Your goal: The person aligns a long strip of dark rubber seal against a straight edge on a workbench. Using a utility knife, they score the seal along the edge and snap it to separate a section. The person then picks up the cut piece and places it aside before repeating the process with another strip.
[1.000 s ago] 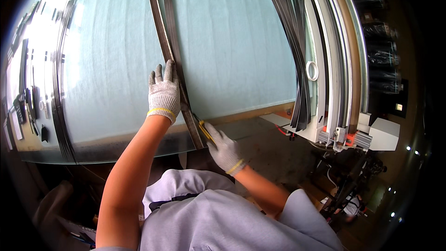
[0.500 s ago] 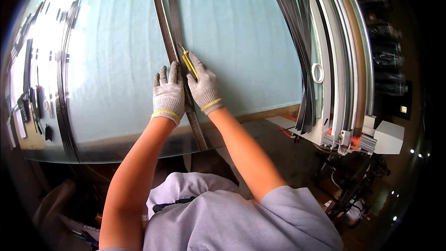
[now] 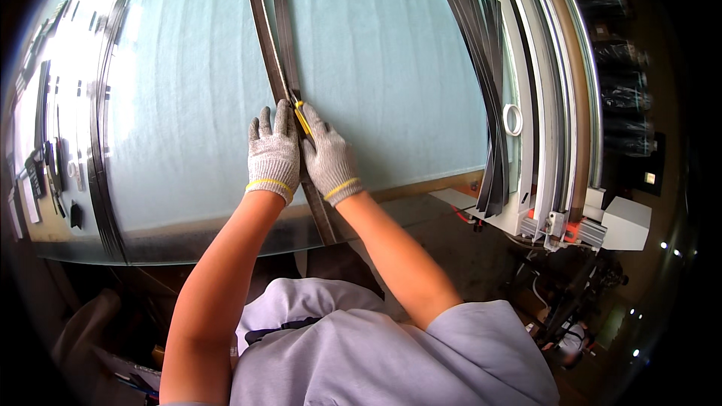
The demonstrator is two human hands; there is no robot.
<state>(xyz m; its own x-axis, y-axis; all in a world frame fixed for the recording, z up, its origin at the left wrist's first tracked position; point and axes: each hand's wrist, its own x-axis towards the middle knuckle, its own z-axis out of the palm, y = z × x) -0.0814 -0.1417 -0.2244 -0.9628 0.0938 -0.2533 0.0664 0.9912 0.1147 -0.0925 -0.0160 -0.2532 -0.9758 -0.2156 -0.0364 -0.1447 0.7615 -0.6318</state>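
My left hand [image 3: 273, 150], in a pale knitted glove with a yellow cuff edge, lies palm down with its fingers slightly spread, the forefinger resting on the brown bar [image 3: 263, 37]; my right hand [image 3: 329, 162], gloved the same way, is closed around a yellow knife [image 3: 303, 117], forefinger along its handle, the tip pointing away from me at the dark strip [image 3: 282, 30]; whether the blade touches it I cannot tell. The bar and the strip lie lengthwise on the pale blue-green worktop [image 3: 391, 68], apart at the far end and drawing together just ahead of my fingers; a brown length shows again below my hands and runs to the near edge, though I cannot tell which of the two it is. Well to my right a fanned bundle of dark strips [image 3: 481, 90] lies near a white ring [image 3: 506, 122] and a long rail [image 3: 556, 68]; a white box [image 3: 628, 222] sits at the rail's near end; far to my left lie more dark strips [image 3: 98, 128], lengthwise too.
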